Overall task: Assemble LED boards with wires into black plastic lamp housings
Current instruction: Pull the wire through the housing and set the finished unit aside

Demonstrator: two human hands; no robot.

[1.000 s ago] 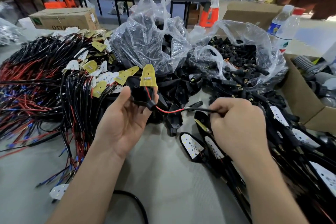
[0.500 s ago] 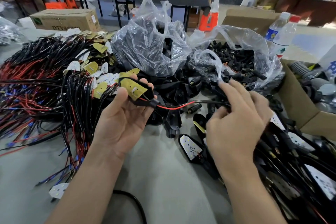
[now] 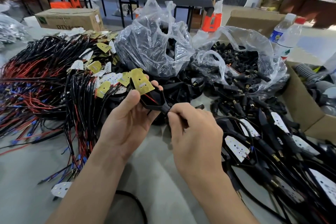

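Gripping black lamp housing [image 3: 154, 102] in left hand [image 3: 127, 125], frame centre, neck pointing 4 o'clock | yellow-backed LED board [image 3: 141, 82] tilted out of its 11 o'clock end | red wire [image 3: 151, 98] runs through shell to neck, right hand [image 3: 196, 132] pinches it there

The grey counter [image 3: 154, 178] carried a heap of wired LED boards [image 3: 45, 87] on the left, two clear bags [image 3: 154, 47] of black parts at the back, and assembled lamp housings [image 3: 263, 142] piled on the right beside a cardboard box [image 3: 305, 107].
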